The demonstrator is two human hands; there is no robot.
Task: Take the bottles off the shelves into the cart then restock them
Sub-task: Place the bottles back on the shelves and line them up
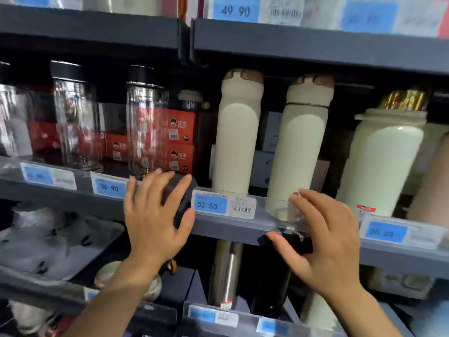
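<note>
A dark bottle (181, 198) sits at the front lip of the middle shelf (226, 229), just left of the 52.50 price tag (211, 205). The left hand (155, 215) wraps it, fingers spread over the top and thumb curled under its near side. Below and right of that tag, the right hand (323, 242) curls around a second dark bottle (294, 242) at the shelf edge, thumb across its front; blur hides how firm the hold is. Behind the tag stand two tall cream flasks (237, 137), with a clear glass bottle (147, 127) to its left. Both bottles seem only half seated. In my judgement either could tip off the lip if released early, or, pushed in carelessly, knock over the tall flasks or the glass one.
</note>
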